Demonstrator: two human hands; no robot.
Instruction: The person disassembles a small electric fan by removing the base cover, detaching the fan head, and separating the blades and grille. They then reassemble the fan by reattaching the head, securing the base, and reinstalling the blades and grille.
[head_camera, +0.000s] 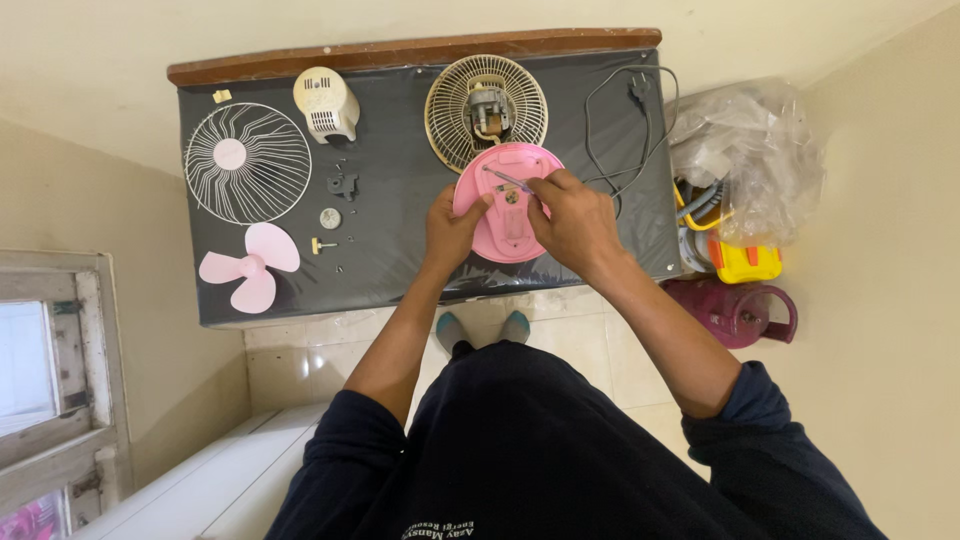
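Centrally on dark tabletop (400, 240): pink fan base (505, 215), underside up. Left hand (452, 228) grips its left rim; right hand (575, 220) pinches screwdriver (508, 179), shaft running far-left toward base centre.

Both hands, left (453, 228) and right (573, 218), on pink fan base (503, 232); screwdriver (506, 179) in right.
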